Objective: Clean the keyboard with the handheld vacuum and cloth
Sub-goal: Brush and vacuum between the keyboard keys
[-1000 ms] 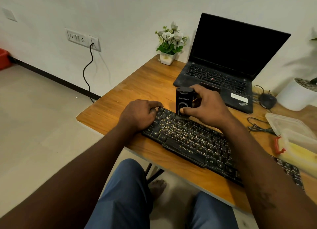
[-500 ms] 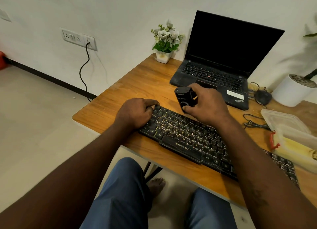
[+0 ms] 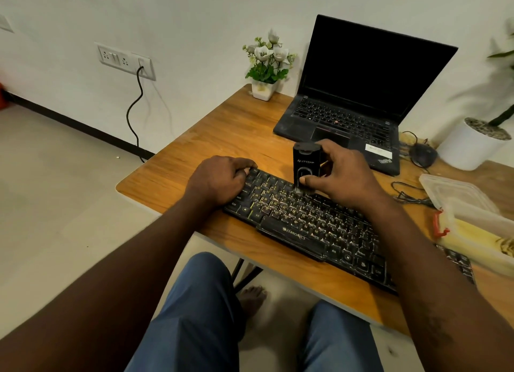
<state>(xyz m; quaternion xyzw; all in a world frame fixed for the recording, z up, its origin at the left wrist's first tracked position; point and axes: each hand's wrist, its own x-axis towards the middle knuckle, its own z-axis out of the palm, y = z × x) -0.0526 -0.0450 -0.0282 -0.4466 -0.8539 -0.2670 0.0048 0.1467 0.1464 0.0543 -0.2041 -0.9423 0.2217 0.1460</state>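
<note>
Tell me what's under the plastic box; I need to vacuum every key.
The keyboard continues under the plastic box; a few keys show by its near edge, the rest are covered.

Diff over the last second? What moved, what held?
The right hand tipped the handheld vacuum, then stood it upright again, nozzle on the keyboard, upper-left keys, a little further in. No grip changed: the left hand still holds its left end. Laptop unmoved.
</note>
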